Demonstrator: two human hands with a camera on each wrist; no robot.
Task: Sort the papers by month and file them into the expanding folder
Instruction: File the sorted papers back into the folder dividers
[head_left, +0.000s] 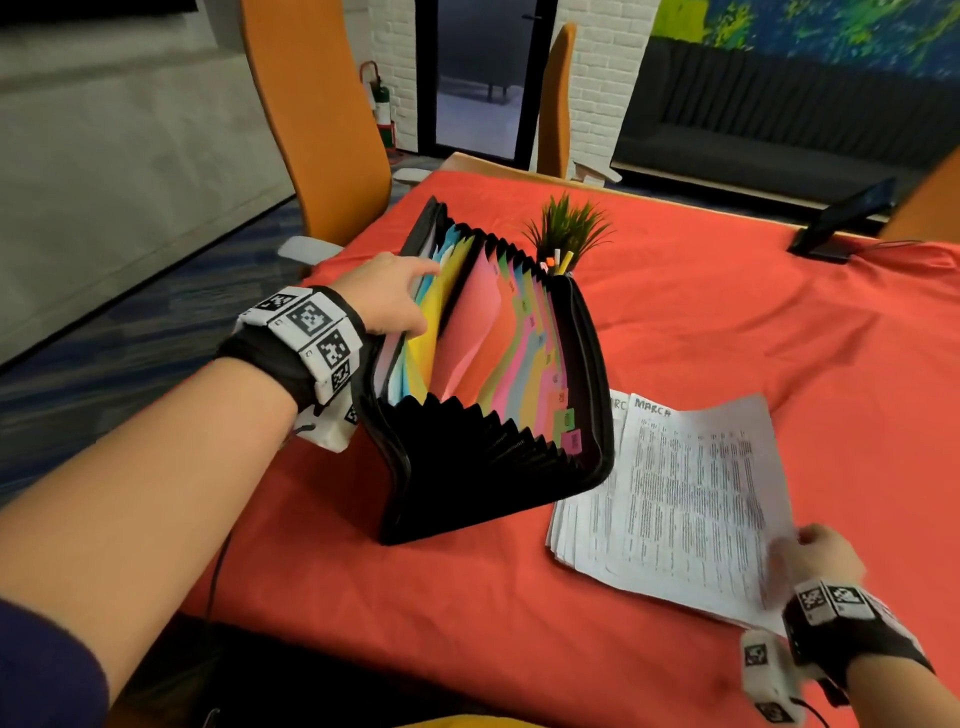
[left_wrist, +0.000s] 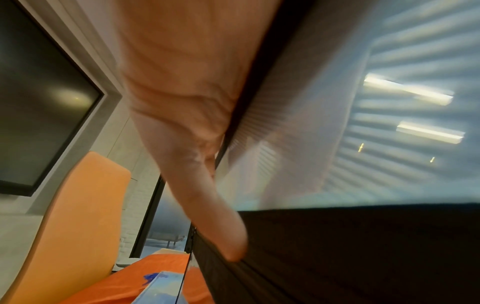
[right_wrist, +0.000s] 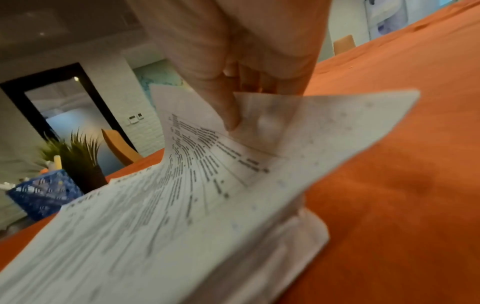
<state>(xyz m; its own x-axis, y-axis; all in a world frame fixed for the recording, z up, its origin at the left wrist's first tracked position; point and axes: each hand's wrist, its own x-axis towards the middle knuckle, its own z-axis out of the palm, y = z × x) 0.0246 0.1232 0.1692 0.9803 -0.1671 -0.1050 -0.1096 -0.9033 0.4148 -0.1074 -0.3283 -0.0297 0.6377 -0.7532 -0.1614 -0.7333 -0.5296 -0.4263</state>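
Note:
The black expanding folder (head_left: 493, 467) stands open on the red tablecloth, its coloured tabbed dividers fanned out. My left hand (head_left: 421, 306) reaches into its left-most pockets. The thumb (left_wrist: 207, 205) lies outside along the black cover (left_wrist: 337, 257), and the fingers are hidden behind a translucent divider (left_wrist: 298, 144). To the folder's right lies a stack of printed papers (head_left: 597, 540); its top sheet (head_left: 696, 467) is headed MARCH. My right hand (head_left: 810, 551) pinches that sheet's near corner. In the right wrist view the sheet (right_wrist: 311, 144) curls up off the stack (right_wrist: 285, 246) between thumb and fingers (right_wrist: 241, 115).
A small potted plant (head_left: 569, 234) and a blue pen basket (right_wrist: 44, 193) stand just behind the folder. A dark phone on a stand (head_left: 841, 218) sits at the far right edge. Orange chairs (head_left: 317, 119) ring the table (head_left: 727, 312).

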